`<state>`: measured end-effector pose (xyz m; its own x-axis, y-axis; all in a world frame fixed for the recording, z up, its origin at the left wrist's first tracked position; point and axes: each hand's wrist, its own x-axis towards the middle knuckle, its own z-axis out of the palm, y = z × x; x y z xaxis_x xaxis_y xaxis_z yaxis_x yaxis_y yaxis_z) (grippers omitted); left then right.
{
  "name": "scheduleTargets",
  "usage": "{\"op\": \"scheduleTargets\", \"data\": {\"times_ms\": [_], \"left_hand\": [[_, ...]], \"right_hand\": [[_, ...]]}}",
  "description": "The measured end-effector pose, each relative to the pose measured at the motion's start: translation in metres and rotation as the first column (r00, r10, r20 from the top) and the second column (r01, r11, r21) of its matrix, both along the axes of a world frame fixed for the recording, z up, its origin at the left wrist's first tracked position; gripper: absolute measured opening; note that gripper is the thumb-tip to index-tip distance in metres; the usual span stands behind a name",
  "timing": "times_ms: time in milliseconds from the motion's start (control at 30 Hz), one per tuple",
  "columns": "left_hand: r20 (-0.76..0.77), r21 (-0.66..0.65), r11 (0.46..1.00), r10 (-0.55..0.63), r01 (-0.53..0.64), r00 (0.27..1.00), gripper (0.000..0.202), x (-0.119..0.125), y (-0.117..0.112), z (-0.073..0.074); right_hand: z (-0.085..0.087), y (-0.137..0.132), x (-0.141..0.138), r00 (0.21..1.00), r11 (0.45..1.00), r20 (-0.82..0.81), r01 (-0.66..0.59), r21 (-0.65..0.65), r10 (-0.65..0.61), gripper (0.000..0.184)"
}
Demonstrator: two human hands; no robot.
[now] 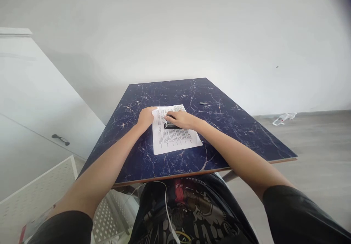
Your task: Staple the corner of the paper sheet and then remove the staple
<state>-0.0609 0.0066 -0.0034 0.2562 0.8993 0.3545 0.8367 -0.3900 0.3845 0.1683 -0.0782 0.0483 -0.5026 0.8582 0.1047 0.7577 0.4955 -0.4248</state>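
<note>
Printed sheets of paper (170, 141), covered in lines of text, lie on the dark blue marbled table (139, 167). My left hand (146, 117) is closed at the upper left edge of the paper, its fingers partly hidden. A black stapler (169, 126) lies across the middle of the paper, its open end pointing left. My right hand (181, 119) is wrapped over the stapler from the right and covers much of its top. The lower right corner of the paper is slightly curled.
Beyond the paper, a small dark strip (203, 103) rests on the table. A white cabinet with a dark handle (60, 139) stands at left, above a white perforated panel (41, 185). Clear plastic packaging (284, 119) is on the floor at right. A white cable (166, 203) hangs before my body.
</note>
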Motion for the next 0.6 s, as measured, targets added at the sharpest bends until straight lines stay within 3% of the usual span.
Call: {"op": "scheduleTargets", "data": {"times_ms": [233, 600], "left_hand": [[0.142, 0.027, 0.999, 0.038, -0.042, 0.989, 0.048, -0.003, 0.0, -0.002], [0.218, 0.064, 0.998, -0.013, -0.001, 0.976, 0.041, -0.006, 0.007, -0.01]], "right_hand": [[-0.002, -0.005, 0.031, 0.991, 0.999, 0.132, -0.016, -0.03, 0.02, 0.031], [0.0, -0.057, 0.151, 0.974, 0.969, 0.139, 0.198, -0.146, -0.179, 0.053]]}}
